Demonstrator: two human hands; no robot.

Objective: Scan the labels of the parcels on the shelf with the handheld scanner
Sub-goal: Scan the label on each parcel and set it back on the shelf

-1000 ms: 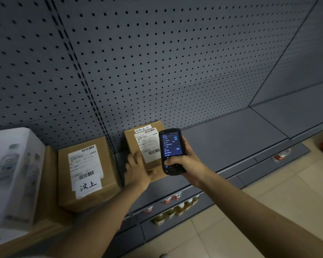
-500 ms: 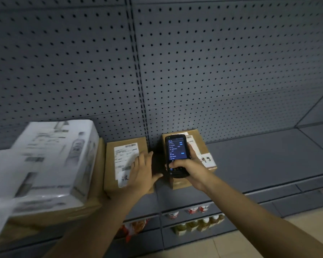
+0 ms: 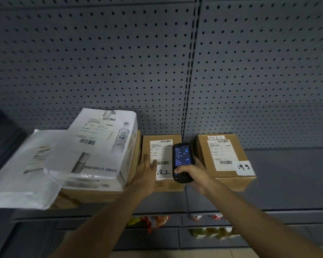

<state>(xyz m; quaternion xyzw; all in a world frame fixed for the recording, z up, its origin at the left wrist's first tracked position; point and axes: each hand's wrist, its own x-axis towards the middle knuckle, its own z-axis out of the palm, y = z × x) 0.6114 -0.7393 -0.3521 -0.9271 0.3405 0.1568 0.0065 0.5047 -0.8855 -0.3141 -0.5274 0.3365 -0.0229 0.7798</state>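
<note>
Scanner [image 3: 183, 162] moved left over middle box [image 3: 161, 161], gripped in right hand [image 3: 193, 175]; left hand [image 3: 146, 173] flat, fingers straight on box

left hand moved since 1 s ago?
Yes. The left hand went from the right-hand brown box leftward to the middle brown box, now resting on its label.

Dim light is falling across a grey pegboard wall [image 3: 101, 62], with pale floor tiles [image 3: 306, 253] showing beneath the shelving.
</note>
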